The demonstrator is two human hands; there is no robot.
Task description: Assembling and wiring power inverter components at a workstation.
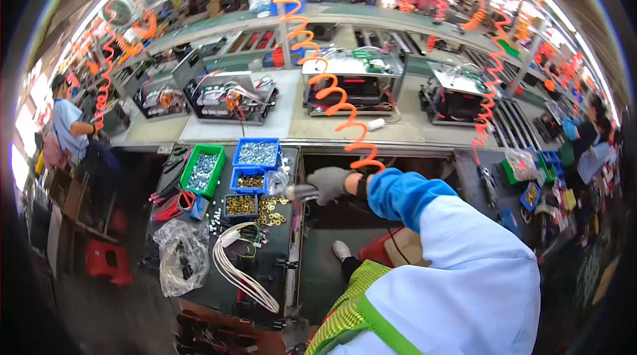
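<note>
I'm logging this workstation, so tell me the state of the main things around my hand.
Right hand: gloved, closed around a grey tool
Grey tool: held, blurred
Green bin: lidless, holding small metal parts
Blue bins: lidless, holding small metal parts
White cable bundle: bent in a curve
Clear bag: crumpled
Orange hose: coiled

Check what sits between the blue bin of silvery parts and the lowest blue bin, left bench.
Another blue bin, holding brass-coloured parts, as the head view shows.
</note>
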